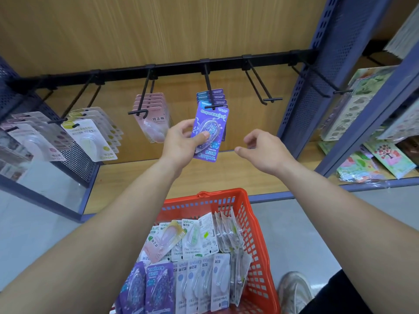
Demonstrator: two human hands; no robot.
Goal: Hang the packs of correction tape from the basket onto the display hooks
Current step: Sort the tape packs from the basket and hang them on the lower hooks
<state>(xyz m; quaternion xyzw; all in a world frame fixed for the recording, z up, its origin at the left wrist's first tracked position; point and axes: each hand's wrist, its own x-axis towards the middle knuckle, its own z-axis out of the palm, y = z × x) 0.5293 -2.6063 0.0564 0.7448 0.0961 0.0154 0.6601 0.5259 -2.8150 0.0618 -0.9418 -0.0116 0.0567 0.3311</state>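
The left hand point(181, 143) pinches a purple pack point(212, 123) of correction tape, thumb pressed on the clear blister and fingers curled behind the card, while the right hand point(263, 148) hovers just beside it, fingers loosely curled and holding nothing. The top edge of the pack sits at the tip of the middle hook point(209, 87), in front of the matching packs point(218, 92) hung there; whether its hole is threaded I cannot tell. The risk is letting go too soon: if the hole has only caught the tip's crossbar, the card could tip off and drop to the wooden shelf point(204, 175) or the red basket point(251, 225) below. The one-handed pinch may also let it twist and miss, and a hard push could swing the hung packs
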